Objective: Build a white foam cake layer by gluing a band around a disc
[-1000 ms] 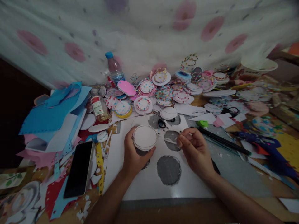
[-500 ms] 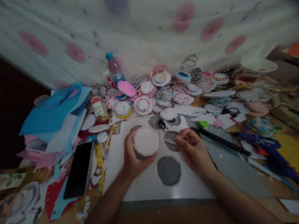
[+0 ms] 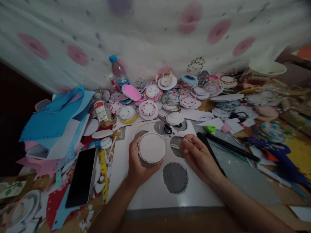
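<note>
My left hand [image 3: 139,165] is wrapped round the edge of a round white disc [image 3: 152,147], fingers at its left side and thumb below. The disc's edge looks slightly ragged, and it is held above a large white sheet [image 3: 143,195] with round holes cut through it. At the right, my right hand [image 3: 198,157] is closed in a pinch, with a thin white paper strip [image 3: 175,146] at its fingertips, over one of the holes. Small black-handled scissors [image 3: 167,129] lie beyond the disc, close to a stack of white discs [image 3: 175,118].
Bead-trimmed discs [image 3: 148,110] crowd the back, beside a water bottle [image 3: 119,72]. A phone [image 3: 81,177], blue sheets [image 3: 53,118] and scraps lie at left. Right are a black pen [image 3: 233,147], a green-topped item [image 3: 210,129] and a blue glue gun [image 3: 269,145].
My right hand shifts very slightly, and less of the white strip shows at its fingertips. My left hand keeps the disc in nearly the same place.
</note>
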### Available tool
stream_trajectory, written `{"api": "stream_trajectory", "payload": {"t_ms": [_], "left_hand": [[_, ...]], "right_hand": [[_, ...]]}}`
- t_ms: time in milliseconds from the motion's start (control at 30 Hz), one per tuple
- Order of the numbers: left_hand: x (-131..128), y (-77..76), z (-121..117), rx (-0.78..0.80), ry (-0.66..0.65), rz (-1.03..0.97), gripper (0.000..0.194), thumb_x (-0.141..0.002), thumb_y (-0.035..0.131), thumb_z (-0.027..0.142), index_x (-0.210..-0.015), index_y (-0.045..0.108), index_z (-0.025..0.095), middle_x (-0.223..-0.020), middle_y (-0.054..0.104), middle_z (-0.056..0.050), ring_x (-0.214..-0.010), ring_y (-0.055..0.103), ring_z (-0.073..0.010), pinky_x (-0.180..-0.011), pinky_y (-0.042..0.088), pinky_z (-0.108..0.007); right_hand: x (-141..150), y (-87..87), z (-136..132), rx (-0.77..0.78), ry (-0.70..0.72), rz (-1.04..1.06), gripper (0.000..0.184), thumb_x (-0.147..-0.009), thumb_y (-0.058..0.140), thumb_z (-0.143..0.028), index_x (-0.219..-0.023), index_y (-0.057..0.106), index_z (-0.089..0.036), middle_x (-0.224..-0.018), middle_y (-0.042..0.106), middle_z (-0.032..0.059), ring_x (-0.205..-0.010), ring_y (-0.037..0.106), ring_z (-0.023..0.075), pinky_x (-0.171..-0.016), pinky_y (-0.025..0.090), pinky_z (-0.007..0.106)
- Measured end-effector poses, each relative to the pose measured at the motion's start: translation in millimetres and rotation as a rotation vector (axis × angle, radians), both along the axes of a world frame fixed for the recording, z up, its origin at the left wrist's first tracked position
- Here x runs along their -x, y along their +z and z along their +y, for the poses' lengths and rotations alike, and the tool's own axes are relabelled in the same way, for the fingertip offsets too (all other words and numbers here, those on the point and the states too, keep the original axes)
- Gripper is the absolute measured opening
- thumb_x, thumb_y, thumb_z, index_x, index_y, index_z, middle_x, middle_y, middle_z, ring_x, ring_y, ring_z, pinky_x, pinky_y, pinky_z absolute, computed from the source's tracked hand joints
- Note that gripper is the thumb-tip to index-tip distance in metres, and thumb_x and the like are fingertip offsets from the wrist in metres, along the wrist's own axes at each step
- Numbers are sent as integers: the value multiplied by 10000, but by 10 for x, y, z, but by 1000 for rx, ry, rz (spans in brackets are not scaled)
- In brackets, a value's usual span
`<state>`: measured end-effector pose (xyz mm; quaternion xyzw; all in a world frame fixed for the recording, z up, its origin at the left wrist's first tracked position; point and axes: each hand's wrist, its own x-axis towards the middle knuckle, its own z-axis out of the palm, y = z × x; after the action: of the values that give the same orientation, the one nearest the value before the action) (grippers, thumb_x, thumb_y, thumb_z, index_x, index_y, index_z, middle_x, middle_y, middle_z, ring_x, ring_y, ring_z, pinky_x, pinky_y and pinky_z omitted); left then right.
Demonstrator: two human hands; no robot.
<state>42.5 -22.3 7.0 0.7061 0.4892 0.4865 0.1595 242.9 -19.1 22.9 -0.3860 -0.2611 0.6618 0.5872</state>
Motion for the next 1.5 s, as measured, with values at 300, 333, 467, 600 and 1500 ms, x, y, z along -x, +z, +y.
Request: {"api": "stream_trajectory", "payload": {"t_ms": [300, 333, 467, 600, 1500], "left_hand": [[0, 10, 1, -12, 0, -7, 935, -589, 821, 242, -1371, 313, 178, -1317, 467, -168, -1222, 490, -309, -1007, 428, -437], [0, 6, 2, -15, 1, -7, 937, -586, 823, 242, -1371, 314, 177, -1317, 467, -168, -1221, 491, -308, -1006, 430, -435], [1, -5, 3, -13, 5, -9, 934, -582, 824, 242, -1366, 321, 174, -1317, 469, -167, -1221, 493, -305, -996, 439, -423], [5, -15, -3, -5, 8, -7, 938, -583, 826, 244, -1368, 320, 162, -1322, 463, -172, -1231, 484, -302, -1002, 435, -414], [20, 6, -41, -103, -77, 204, 956, -593, 826, 336, -1384, 323, 148, -1264, 517, -188, -1168, 518, -318, -968, 455, -462]], "right_hand": [[-7, -10, -21, 53, 180, 82, 202, -829, 689, -314, -1013, 655, -237, -1000, 720, 47, -847, 613, 105, -777, 457, 215], [-9, -9, -26, 52, 199, 89, 204, -843, 673, -312, -1033, 653, -238, -1054, 714, 55, -886, 615, 109, -809, 452, 221], [-7, 1, -37, 20, 231, 105, 195, -862, 649, -301, -1046, 651, -237, -1077, 702, 57, -939, 607, 121, -861, 437, 237], [-3, -9, -35, -30, 208, 95, 184, -811, 701, -251, -986, 649, -228, -882, 657, 7, -814, 567, 99, -766, 436, 206], [-71, -135, -154, -1167, -142, -1248, 250, -865, 564, -44, -1096, 618, -124, -1068, 674, 156, -1005, 593, 241, -803, 534, 377]]}}
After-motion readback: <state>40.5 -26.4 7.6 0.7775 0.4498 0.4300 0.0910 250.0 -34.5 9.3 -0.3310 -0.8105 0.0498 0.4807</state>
